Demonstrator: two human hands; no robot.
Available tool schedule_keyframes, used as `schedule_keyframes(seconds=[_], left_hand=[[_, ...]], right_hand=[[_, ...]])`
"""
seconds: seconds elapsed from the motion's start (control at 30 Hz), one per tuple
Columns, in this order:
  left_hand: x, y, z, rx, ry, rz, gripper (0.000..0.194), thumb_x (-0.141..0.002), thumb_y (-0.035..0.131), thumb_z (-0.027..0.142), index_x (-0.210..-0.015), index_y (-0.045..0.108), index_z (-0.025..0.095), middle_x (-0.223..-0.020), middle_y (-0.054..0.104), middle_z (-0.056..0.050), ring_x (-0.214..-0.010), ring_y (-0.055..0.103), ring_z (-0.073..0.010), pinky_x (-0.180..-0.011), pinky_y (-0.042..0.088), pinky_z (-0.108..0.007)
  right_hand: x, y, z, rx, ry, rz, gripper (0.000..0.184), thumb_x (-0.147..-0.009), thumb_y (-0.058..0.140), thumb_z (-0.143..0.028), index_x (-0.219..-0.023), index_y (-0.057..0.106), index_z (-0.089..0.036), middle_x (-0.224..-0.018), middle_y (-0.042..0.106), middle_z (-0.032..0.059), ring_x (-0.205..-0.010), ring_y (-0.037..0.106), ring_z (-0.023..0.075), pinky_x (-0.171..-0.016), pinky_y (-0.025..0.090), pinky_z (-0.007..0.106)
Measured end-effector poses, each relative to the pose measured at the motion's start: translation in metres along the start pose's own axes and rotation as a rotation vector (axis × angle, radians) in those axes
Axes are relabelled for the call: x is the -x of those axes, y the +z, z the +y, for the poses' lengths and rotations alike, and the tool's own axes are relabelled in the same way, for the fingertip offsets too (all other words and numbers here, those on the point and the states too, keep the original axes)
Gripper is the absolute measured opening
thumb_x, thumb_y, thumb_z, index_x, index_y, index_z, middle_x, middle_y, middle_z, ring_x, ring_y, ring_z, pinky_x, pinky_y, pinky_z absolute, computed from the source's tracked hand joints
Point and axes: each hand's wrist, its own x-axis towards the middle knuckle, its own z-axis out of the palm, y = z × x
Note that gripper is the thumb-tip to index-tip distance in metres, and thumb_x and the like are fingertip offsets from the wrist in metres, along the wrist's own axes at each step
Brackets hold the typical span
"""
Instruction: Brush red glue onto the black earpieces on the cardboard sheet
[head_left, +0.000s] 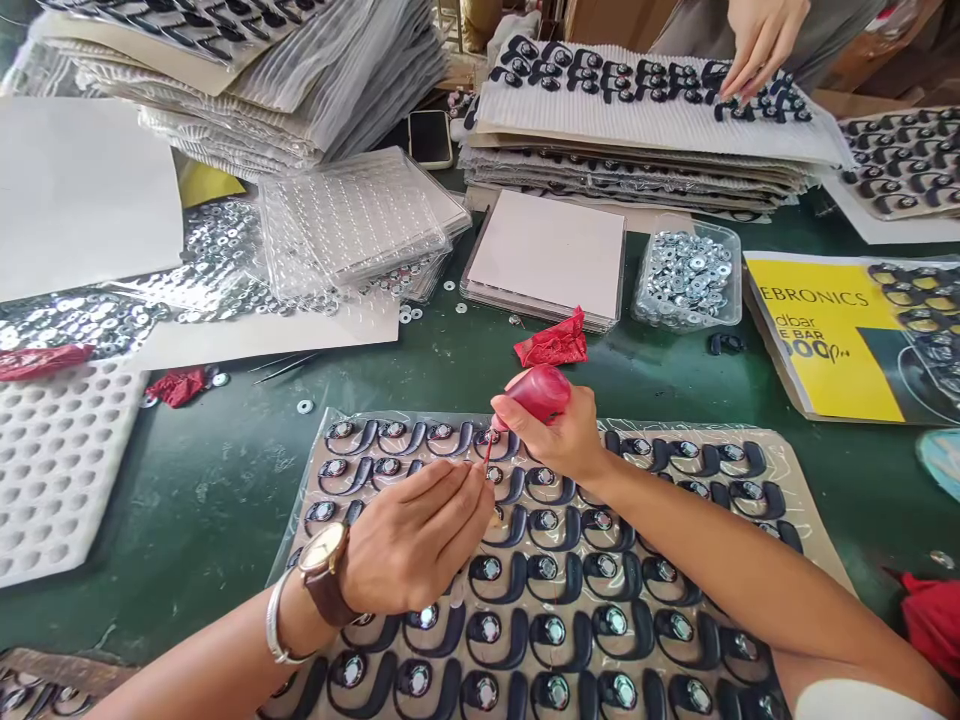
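Note:
My right hand [564, 438] grips a small red squeeze bottle [538, 393] tilted down to the left, its thin nozzle over the top rows of a board [791, 500] covered with several black ear-hook parts [555, 570] with shiny round centres. My left hand [416, 535], with a watch and a bangle at the wrist, rests on the board. Its fingers are bunched together just under the nozzle tip; what they pinch is too small to make out.
A crumpled red cloth [553, 343] lies beyond the bottle. A clear tub of metal washers [688, 272], a white card stack [547, 255], clear blister trays [352, 215] and a white foam tray [52, 465] surround the green table [202, 490]. Another person's hand [757, 45] touches a far stack of boards.

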Motion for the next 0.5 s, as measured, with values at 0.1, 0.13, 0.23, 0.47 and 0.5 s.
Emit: schedule_keyframes(seconds=[0.1,0.13,0.23,0.47,0.5], left_hand=[[-0.0018,-0.0019,-0.0015,0.015,-0.010,0.007,0.030,-0.097,0.039,0.008,-0.103,0.069,0.003,-0.100,0.074,-0.015,-0.094,0.072,-0.0247,-0.083,0.059,-0.037],[-0.0023,-0.0024,-0.0018,0.017,-0.012,0.010,0.031,-0.097,0.039,0.008,-0.102,0.069,0.003,-0.100,0.074,-0.015,-0.093,0.072,-0.0245,-0.082,0.059,-0.037],[-0.0029,-0.0029,-0.0021,0.013,-0.016,0.007,0.031,-0.097,0.038,0.008,-0.101,0.069,0.004,-0.099,0.075,-0.014,-0.093,0.072,-0.0234,-0.083,0.058,-0.036],[-0.0009,-0.0027,-0.0020,0.006,-0.025,-0.007,0.029,-0.097,0.041,0.010,-0.103,0.069,0.005,-0.103,0.074,-0.013,-0.095,0.071,-0.0225,-0.086,0.058,-0.035],[-0.0011,-0.0029,-0.0020,0.003,-0.027,-0.006,0.029,-0.097,0.041,0.010,-0.103,0.069,0.006,-0.103,0.074,-0.013,-0.095,0.071,-0.0221,-0.086,0.058,-0.034]], right_hand=[[0.0009,-0.0001,0.0004,-0.036,0.000,0.002,0.036,-0.086,0.065,-0.052,-0.070,0.066,-0.020,-0.062,0.068,0.0024,-0.058,0.064,0.0152,-0.063,0.053,0.028],[0.0012,-0.0003,0.0004,-0.052,0.001,0.010,0.036,-0.086,0.065,-0.052,-0.071,0.066,-0.020,-0.062,0.069,0.0025,-0.058,0.064,0.0153,-0.063,0.053,0.028],[0.0015,-0.0005,0.0004,-0.073,0.017,0.053,0.036,-0.086,0.065,-0.053,-0.073,0.066,-0.019,-0.062,0.068,0.0023,-0.058,0.064,0.0152,-0.063,0.053,0.027],[0.0001,-0.0007,0.0016,-0.056,0.049,0.054,0.035,-0.087,0.065,-0.053,-0.073,0.067,-0.021,-0.060,0.068,0.0016,-0.057,0.065,0.0153,-0.061,0.054,0.027],[0.0000,-0.0007,0.0017,-0.063,0.051,0.055,0.036,-0.087,0.065,-0.053,-0.072,0.067,-0.021,-0.060,0.068,0.0016,-0.057,0.065,0.0154,-0.061,0.054,0.027]])
